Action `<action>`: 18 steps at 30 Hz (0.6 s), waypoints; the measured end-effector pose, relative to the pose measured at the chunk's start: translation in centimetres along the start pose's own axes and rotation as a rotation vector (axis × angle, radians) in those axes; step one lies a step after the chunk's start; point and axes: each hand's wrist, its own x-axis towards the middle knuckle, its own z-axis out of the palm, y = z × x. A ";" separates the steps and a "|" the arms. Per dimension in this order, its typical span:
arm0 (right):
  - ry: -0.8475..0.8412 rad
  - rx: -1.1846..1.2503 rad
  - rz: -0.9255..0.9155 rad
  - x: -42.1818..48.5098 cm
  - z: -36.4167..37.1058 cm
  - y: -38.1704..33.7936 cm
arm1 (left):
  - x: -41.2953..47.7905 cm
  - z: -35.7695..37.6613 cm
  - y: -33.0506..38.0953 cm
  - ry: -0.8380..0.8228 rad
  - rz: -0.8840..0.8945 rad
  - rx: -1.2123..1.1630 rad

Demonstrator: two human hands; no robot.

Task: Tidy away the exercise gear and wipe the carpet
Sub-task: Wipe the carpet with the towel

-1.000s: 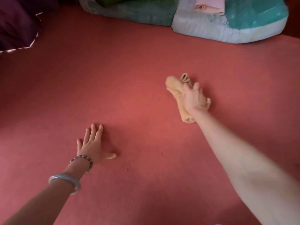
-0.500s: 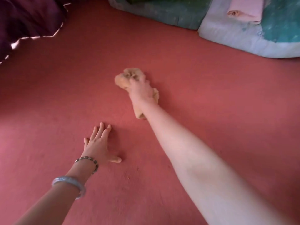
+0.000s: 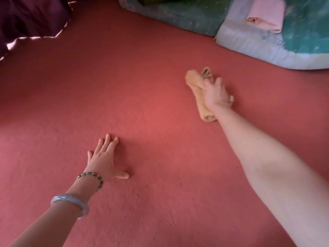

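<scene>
A red carpet (image 3: 142, 97) fills the view. My right hand (image 3: 214, 94) presses a crumpled tan cloth (image 3: 195, 82) onto the carpet at centre right, fingers curled over it, arm stretched out from the lower right. The cloth sticks out ahead of the fingers and behind the wrist. My left hand (image 3: 103, 159) lies flat on the carpet at lower centre-left, fingers spread, holding nothing. Its wrist carries a beaded bracelet and a pale bangle.
A green and pale-blue mattress (image 3: 249, 43) lies along the far right edge of the carpet, with a folded pink cloth (image 3: 265, 14) on top. Dark purple fabric (image 3: 30, 16) hangs into the far left corner.
My right hand has swept the cloth from the left back toward the right across the carpet. My left hand has stayed planted in the same spot.
</scene>
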 end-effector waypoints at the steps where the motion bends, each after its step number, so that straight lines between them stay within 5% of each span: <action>1: 0.031 -0.032 0.072 -0.2 -0.2 2.7 | -0.1 0.0 0.1 0.003 0.000 -0.003; 5: 0.072 -0.087 0.336 -2.5 -1.4 9.8 | -0.2 -0.2 0.3 0.013 0.007 -0.001; 7: 0.050 -0.052 0.315 -4.1 -1.4 8.9 | -0.2 -0.2 0.3 0.014 0.002 -0.003; 14: -0.246 -0.107 -0.365 -18.0 1.0 -6.4 | 0.2 0.4 -0.2 0.033 0.001 0.031; 18: -0.366 -0.046 -0.638 -24.7 0.8 -8.2 | -0.1 0.9 -0.5 0.085 0.026 0.049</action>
